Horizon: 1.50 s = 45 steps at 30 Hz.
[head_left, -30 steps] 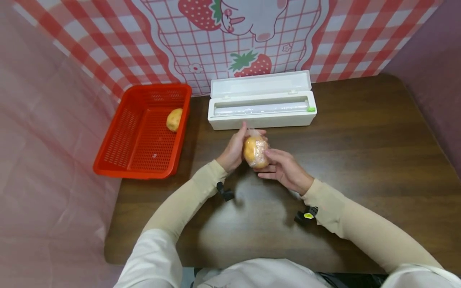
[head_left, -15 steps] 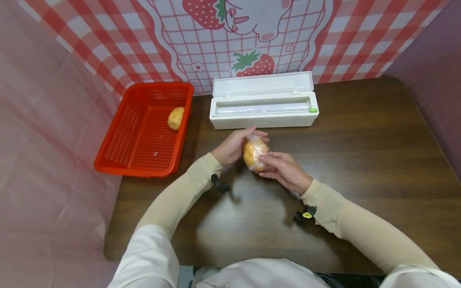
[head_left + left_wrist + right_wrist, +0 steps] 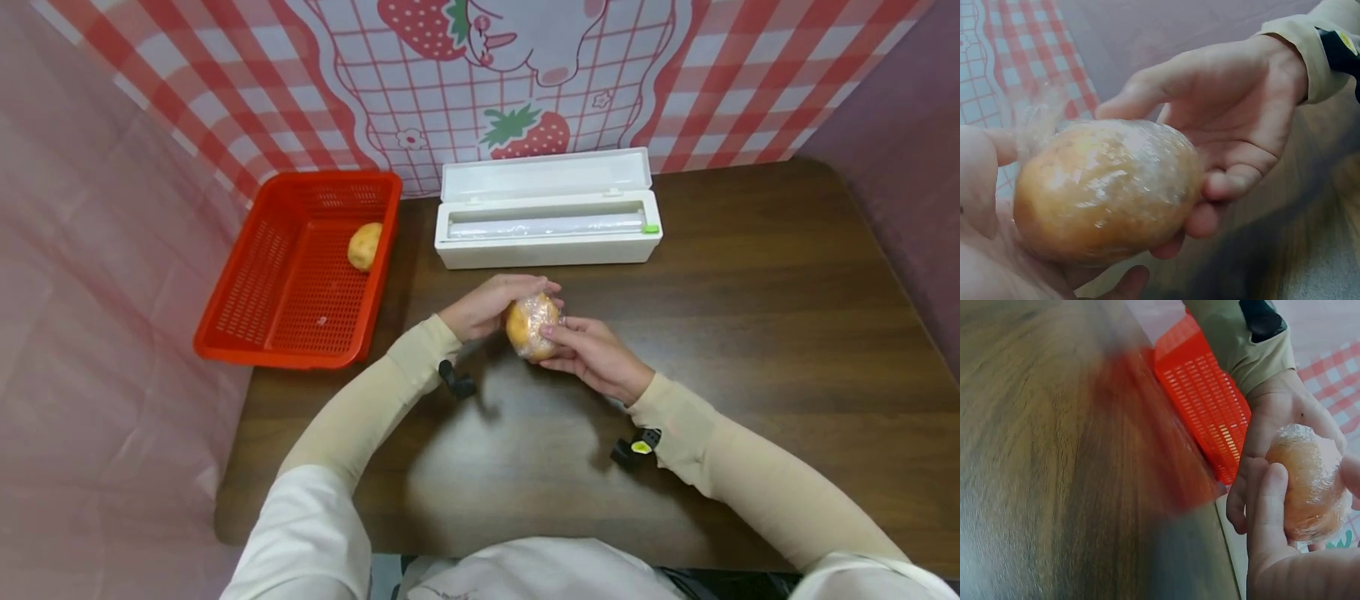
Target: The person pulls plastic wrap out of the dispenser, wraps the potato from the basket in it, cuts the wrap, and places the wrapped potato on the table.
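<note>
A potato (image 3: 531, 327) wrapped in clear plastic film is held between both hands above the table. My right hand (image 3: 600, 358) grips its near right side, thumb on top and fingers beneath. Around its left and far side, my left hand (image 3: 495, 304) cups it, with fingers stretched across the far end. In the left wrist view, a loose tuft of film (image 3: 1041, 119) stands up at the end beside the left hand. The film looks crinkled and shiny over the potato (image 3: 1310, 481) in the right wrist view. Parts of the left fingers are hidden behind the potato.
Behind the hands stands a white cling film box (image 3: 551, 252), lid raised, with a film roll (image 3: 547, 226) inside. A red plastic basket (image 3: 281, 358) sits at the left, holding an unwrapped potato (image 3: 364, 247). The wooden table (image 3: 765, 317) meets a checked cloth (image 3: 750, 75) at the back.
My left hand has turned over the potato's far end, its thumb coming down from an upright position and covering the film there. My right thumb has shifted slightly left and down across the potato.
</note>
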Motion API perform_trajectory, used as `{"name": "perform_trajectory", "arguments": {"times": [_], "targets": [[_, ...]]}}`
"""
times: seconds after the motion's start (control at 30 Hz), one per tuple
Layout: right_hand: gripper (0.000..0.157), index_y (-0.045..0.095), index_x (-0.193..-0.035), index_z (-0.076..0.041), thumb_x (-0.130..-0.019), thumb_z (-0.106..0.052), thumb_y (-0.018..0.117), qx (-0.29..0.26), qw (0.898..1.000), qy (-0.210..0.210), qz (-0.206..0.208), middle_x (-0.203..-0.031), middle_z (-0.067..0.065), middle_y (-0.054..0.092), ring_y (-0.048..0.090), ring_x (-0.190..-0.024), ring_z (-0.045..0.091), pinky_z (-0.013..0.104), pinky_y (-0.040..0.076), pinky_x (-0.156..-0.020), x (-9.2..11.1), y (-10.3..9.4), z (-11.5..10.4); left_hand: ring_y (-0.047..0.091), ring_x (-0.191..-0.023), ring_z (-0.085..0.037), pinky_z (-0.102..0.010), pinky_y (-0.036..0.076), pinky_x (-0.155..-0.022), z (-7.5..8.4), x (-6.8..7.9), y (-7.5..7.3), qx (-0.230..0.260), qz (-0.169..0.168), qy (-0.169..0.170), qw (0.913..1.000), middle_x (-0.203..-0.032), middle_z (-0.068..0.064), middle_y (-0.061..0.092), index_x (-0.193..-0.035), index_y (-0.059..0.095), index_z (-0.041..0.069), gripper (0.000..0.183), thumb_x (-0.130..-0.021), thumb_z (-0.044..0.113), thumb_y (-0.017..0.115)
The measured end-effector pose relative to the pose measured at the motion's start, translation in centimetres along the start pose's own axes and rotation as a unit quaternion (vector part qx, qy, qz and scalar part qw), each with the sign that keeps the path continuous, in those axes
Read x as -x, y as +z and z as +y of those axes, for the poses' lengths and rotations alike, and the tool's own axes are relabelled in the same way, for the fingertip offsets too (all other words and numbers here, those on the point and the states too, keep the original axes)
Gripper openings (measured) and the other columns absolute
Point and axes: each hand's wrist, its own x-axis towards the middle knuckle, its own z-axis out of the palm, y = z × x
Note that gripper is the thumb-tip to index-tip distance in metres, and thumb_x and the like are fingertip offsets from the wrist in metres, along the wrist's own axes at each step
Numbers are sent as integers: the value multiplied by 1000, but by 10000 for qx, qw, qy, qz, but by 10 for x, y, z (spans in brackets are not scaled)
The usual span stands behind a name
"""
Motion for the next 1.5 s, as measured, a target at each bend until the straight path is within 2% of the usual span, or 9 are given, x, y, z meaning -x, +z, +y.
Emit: {"name": "perform_trajectory", "arguments": {"times": [0.13,0.33,0.43,0.57,0.8,0.97,1.23,1.37,1.5], "targets": [[54,39,-139,20,-104,-18,56,-142,9999,-11,29,-113,15,68,72,-98,24,39,54,-93,0,0,1,69,-104,-20,-31,56,-85,-2,0,4,-254,305,38,9992,-122,-17,69,-138,54,-9,45,-104,21,55],[52,40,-139,20,-105,-16,56,-473,9987,-88,141,-109,16,70,73,-94,24,35,56,-89,-1,-2,2,67,-95,-17,-29,57,-79,-9,0,12,-657,856,184,9940,-121,-17,68,-138,55,-5,49,-101,27,62],[51,41,-137,20,-104,-14,57,-579,9979,-156,248,-109,15,70,73,-94,24,35,56,-89,-1,-3,4,66,-94,-18,-33,59,-78,-14,1,17,-512,1089,94,9927,-124,-15,63,-143,52,2,53,-99,29,64],[50,41,-137,21,-103,-11,58,-619,9970,-214,404,-109,14,70,73,-95,23,35,56,-88,-1,-3,7,66,-93,-21,-38,59,-74,-23,3,23,-25,1244,-111,9922,-123,-14,61,-144,48,6,55,-97,29,66],[55,39,-140,21,-102,-13,60,-660,9963,-240,492,-109,13,71,73,-95,22,35,56,-87,-2,-2,9,66,-95,-22,-37,59,-75,-31,8,28,208,1462,-14,9890,-120,-14,62,-144,45,4,60,-93,24,71],[49,43,-136,19,-102,-12,61,-828,9949,-139,555,-105,14,72,73,-92,24,33,56,-87,-2,-2,13,66,-96,-22,-38,59,-77,-37,8,30,206,1609,-24,9868,-119,-14,62,-140,47,2,59,-91,21,73],[25,61,-119,5,-102,-14,60,-937,9938,-269,533,-108,14,71,73,-94,24,33,56,-87,3,-10,14,66,-96,-21,-35,58,-80,-32,-1,32,-49,1367,141,9905,-118,-14,63,-135,50,0,52,-93,21,72],[30,57,-123,2,-103,-20,61,-515,9971,-87,562,-105,8,70,71,-90,18,33,58,-83,6,-16,9,64,-100,-22,-39,58,-81,-27,-2,32,-236,1198,-80,9925,-125,-14,58,-143,45,4,56,-98,29,67],[37,50,-129,1,-102,-22,61,-154,9977,27,662,-105,5,66,66,-85,15,32,56,-80,12,-28,-3,62,-108,-28,-46,55,-87,-25,1,31,-232,1096,-241,9934,-131,-16,55,-152,36,9,61,-104,42,53]]}}
